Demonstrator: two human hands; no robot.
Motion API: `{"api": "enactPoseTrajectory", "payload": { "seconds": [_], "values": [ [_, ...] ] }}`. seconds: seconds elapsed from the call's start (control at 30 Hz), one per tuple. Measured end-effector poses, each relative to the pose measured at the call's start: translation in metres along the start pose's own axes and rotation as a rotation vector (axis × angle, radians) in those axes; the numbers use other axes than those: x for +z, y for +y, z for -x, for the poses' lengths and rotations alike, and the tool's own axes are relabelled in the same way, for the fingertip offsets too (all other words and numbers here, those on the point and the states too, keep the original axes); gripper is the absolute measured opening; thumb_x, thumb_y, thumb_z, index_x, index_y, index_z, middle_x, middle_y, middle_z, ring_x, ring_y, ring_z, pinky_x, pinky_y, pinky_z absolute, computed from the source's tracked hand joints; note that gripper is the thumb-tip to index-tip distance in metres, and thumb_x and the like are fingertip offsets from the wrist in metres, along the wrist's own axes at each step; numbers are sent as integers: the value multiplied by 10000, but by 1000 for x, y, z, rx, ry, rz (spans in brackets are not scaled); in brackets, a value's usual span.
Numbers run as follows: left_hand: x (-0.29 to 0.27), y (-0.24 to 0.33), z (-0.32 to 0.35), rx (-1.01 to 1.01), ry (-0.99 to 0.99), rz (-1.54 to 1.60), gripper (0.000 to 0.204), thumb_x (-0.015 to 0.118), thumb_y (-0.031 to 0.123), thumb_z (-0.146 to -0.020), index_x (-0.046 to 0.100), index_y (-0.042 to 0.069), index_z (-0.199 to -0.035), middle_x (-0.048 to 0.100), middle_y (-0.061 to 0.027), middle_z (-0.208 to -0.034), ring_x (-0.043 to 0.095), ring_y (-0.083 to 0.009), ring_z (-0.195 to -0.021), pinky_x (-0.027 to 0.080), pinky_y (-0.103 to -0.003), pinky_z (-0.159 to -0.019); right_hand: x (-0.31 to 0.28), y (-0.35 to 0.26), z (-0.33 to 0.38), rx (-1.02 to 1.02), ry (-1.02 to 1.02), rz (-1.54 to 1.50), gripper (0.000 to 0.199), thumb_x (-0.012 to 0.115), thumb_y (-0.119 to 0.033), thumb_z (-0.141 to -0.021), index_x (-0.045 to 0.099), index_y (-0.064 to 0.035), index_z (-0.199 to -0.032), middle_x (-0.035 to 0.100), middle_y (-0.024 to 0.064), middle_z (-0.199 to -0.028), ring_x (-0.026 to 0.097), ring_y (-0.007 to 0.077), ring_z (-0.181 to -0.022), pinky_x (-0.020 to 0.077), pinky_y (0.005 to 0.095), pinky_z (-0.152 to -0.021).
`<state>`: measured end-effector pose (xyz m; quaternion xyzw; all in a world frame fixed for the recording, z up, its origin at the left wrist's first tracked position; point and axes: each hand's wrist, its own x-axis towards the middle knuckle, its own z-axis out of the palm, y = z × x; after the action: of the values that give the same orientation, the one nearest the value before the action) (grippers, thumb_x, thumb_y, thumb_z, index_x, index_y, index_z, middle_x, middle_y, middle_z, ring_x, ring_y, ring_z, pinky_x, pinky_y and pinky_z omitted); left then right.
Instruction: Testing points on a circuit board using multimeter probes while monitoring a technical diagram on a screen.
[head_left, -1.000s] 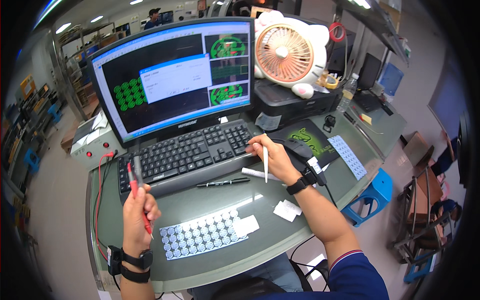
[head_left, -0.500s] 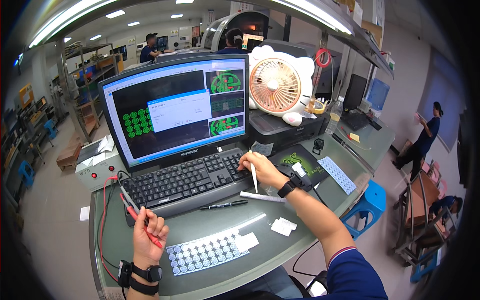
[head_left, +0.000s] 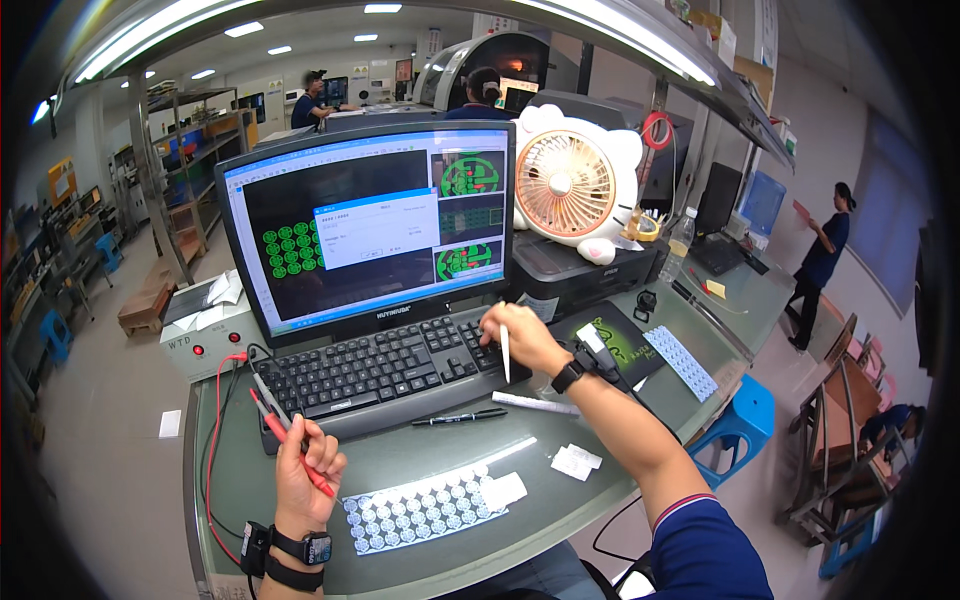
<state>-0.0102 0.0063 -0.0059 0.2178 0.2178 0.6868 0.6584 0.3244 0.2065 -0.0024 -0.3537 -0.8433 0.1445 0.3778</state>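
Note:
My left hand (head_left: pixel 305 475) is closed around a red test probe (head_left: pixel 319 482), its cable trailing left; a grey probe (head_left: pixel 263 385) lies along it, over the keyboard's left end. My right hand (head_left: pixel 522 338) rests at the number pad of the black keyboard (head_left: pixel 365 372). A slim white pen-like stick (head_left: pixel 505 352) is gripped in it, pointing down; the fingertips are partly hidden. Behind the keyboard, a monitor (head_left: pixel 395 311) displays a dialog box over green circle patterns. Nearest my left hand lies a panel of small round circuit boards (head_left: pixel 415 513), with white paper (head_left: pixel 503 491) on its right end.
A black pen (head_left: pixel 460 417), a white strip (head_left: pixel 535 403) and paper slips (head_left: pixel 576 461) lie on the desk. To the right are a mouse pad (head_left: pixel 610 335) and another board panel (head_left: pixel 682 362). A fan (head_left: pixel 562 185) stands on a printer (head_left: pixel 570 276). A red-lit box (head_left: pixel 205 345) sits left.
The view has shifted slightly, moving the desk things a little right and down in the picture. Both hands keep their holds. A person at the far right has moved slightly left in the picture.

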Motion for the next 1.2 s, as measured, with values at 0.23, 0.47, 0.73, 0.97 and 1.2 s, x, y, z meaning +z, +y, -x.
{"api": "enactPoseTrajectory", "payload": {
  "seconds": [0.23,0.47,0.73,0.97,1.2],
  "values": [
    [-1,1,-2,21,32,3,294,465,294,-1021,569,83,-845,337,58,-538,320,-61,-495,314,-216,-481,-7,8,2,142,93,280,115,524,-184,-941,576,-82,-928,678,76,-786,613,310,-861,440,426,-745],
    [-3,2,-5,28,2,-14,278,471,293,-1020,580,91,-863,362,54,-545,325,-63,-491,315,-213,-476,-7,-9,2,12,-69,45,119,528,-181,-943,577,-75,-924,674,78,-770,628,299,-802,473,402,-720],
    [-6,1,-3,31,6,-18,299,489,311,-1009,599,90,-842,342,58,-532,336,-65,-503,331,-219,-490,-10,1,5,105,69,203,153,519,-232,-941,580,-102,-889,663,70,-752,630,289,-805,429,412,-747],
    [-7,3,-3,-6,-31,-48,257,475,275,-1017,547,54,-907,402,35,-606,381,-80,-557,350,-242,-538,-13,-8,43,287,105,80,190,525,-204,-968,528,-64,-1097,704,156,-942,672,351,-902,507,413,-731],
    [-6,6,-5,-9,-2,-291,259,476,264,-1015,546,26,-937,438,17,-657,411,-87,-588,376,-250,-569,-11,-23,59,208,193,87,201,546,-139,-950,526,-54,-1131,690,142,-1027,667,332,-964,521,393,-775]
  ]
}}
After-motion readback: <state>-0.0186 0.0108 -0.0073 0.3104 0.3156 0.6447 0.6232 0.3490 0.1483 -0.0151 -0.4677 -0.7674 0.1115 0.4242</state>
